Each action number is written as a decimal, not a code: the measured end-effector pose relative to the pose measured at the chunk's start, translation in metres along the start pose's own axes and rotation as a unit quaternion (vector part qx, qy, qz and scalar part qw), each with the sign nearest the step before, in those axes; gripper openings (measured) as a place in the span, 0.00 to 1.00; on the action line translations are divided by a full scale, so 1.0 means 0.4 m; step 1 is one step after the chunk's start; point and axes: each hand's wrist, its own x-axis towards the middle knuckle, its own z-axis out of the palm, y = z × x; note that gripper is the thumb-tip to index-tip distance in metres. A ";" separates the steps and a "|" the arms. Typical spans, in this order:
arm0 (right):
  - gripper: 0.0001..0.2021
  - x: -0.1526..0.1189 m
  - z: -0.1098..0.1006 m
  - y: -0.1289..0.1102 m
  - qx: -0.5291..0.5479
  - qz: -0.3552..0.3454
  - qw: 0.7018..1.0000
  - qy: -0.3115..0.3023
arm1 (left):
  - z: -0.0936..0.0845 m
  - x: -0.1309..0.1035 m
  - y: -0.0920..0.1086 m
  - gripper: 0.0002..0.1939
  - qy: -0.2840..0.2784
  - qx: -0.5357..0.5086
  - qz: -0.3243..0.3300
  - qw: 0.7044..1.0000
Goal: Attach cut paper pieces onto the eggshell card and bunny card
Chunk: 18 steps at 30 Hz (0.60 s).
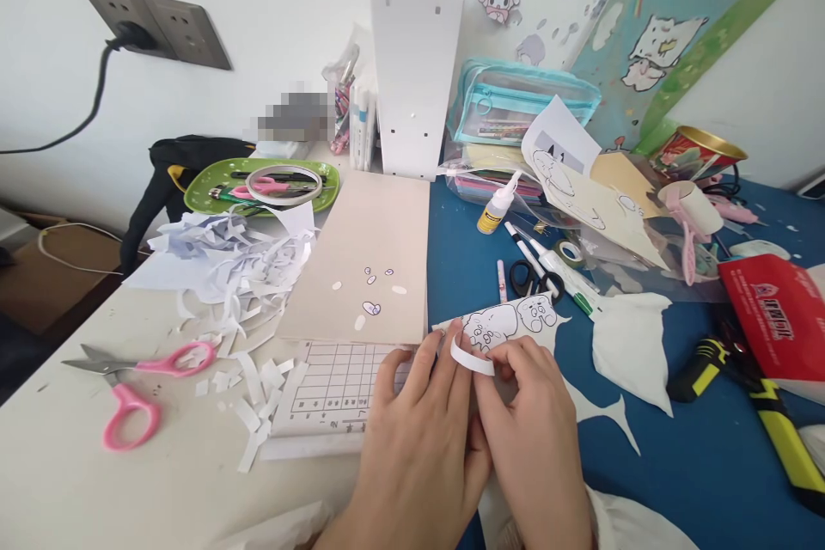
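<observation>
My left hand point(418, 421) lies with its fingers stretched forward over the lower edge of a drawing sheet point(490, 322) with black-outlined cartoon figures. Between the two hands curves a narrow white strip point(473, 360), paper or tape; one end is by my left fingertips. My right hand point(532, 421) is closed in a pinch at the strip's other end, its fingertips partly hidden. Left of them, a beige board point(367, 232) bears small cut-out face pieces point(371, 308). Under my left hand's side is a printed grid sheet point(328, 378).
Pink scissors point(132, 412) lie open at left near paper scraps point(238, 249) and a green tray point(212, 180). Behind stand a glue bottle point(496, 206) and black scissors point(534, 279). To the right are a white scrap point(632, 344), a yellow-black tool point(783, 438) and a red packet point(773, 318).
</observation>
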 end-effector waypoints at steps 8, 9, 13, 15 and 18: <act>0.09 -0.010 0.006 0.001 -0.063 -0.040 0.996 0.044 | 0.005 -0.003 0.000 0.22 0.003 0.005 0.017 1.000; 0.09 -0.011 0.006 0.000 -0.072 -0.043 0.995 0.048 | 0.004 -0.003 0.000 0.22 0.000 0.005 0.017 1.000; 0.11 -0.011 0.001 -0.005 -0.102 -0.055 0.992 0.059 | 0.004 -0.003 0.001 0.22 -0.004 0.005 0.016 1.000; 0.12 -0.010 -0.002 -0.006 -0.106 -0.055 0.991 0.056 | 0.005 -0.003 0.000 0.22 0.000 0.008 0.013 1.000; 0.13 -0.009 -0.005 -0.004 -0.103 -0.046 0.993 0.045 | 0.006 -0.005 -0.001 0.21 0.004 0.008 0.011 1.000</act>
